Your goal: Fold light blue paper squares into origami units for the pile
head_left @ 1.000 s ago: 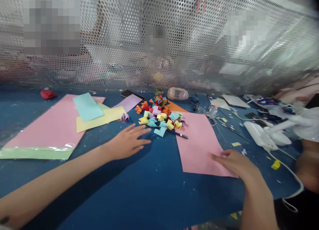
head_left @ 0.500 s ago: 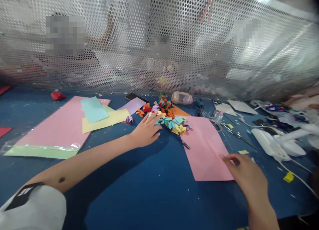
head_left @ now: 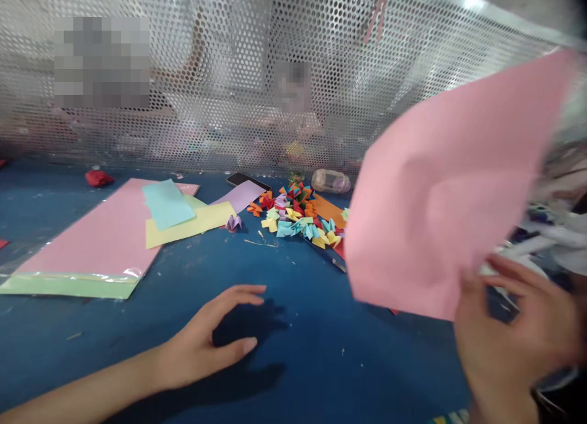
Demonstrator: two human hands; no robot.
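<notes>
My right hand (head_left: 509, 338) pinches the lower edge of a pink paper sheet (head_left: 440, 191) and holds it up off the blue table (head_left: 293, 357), tilted toward me at the right. My left hand (head_left: 206, 344) hovers low over the table in front of me, fingers loosely spread, holding nothing. Beyond it lies a pile of small folded paper pieces (head_left: 298, 219) in many colours.
At the left a large pink sheet in a plastic sleeve (head_left: 92, 240) carries yellow (head_left: 188, 222) and light blue (head_left: 167, 204) papers. A phone (head_left: 245, 180), a clear bottle (head_left: 330, 180) and a red scrap (head_left: 98, 178) lie near the perforated metal screen (head_left: 293, 75). White items crowd the far right.
My right hand has lifted the pink sheet off the table into the air. My left hand has drawn back from the folded pieces toward me.
</notes>
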